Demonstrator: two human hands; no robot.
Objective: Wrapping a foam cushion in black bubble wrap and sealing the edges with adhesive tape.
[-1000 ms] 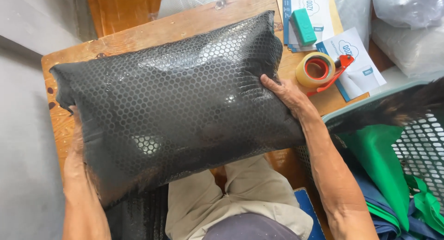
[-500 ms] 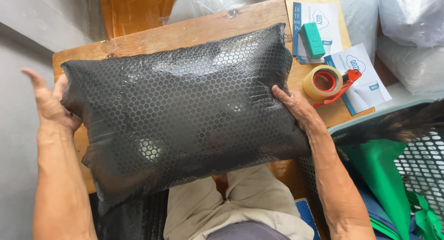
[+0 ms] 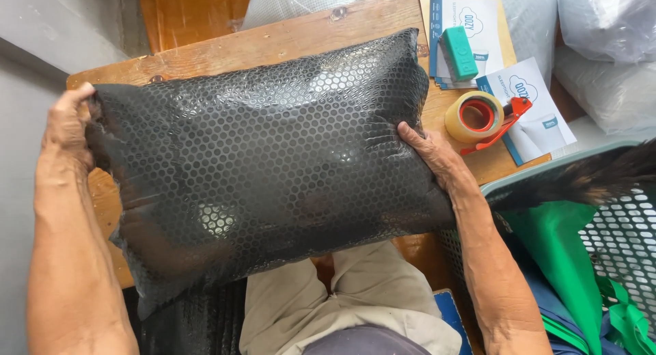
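A large black bubble-wrap parcel (image 3: 266, 170), puffed like a pillow, lies across a small wooden table (image 3: 287, 37) in front of me. My left hand (image 3: 68, 126) grips its left end near the top corner. My right hand (image 3: 432, 153) presses flat against its right edge, fingers spread along the wrap. The lower part of the parcel hangs over my lap.
A roll of clear tape in a red dispenser (image 3: 482, 119) sits on the table right of the parcel, beside printed leaflets (image 3: 529, 105) and a teal block (image 3: 458, 52). A green mesh basket (image 3: 615, 232) with green cloth stands at right. Clear plastic bags (image 3: 608, 47) lie behind.
My left hand was open beside the parcel's left end half a second ago; now it has closed on that end. My right hand stays on the right edge.
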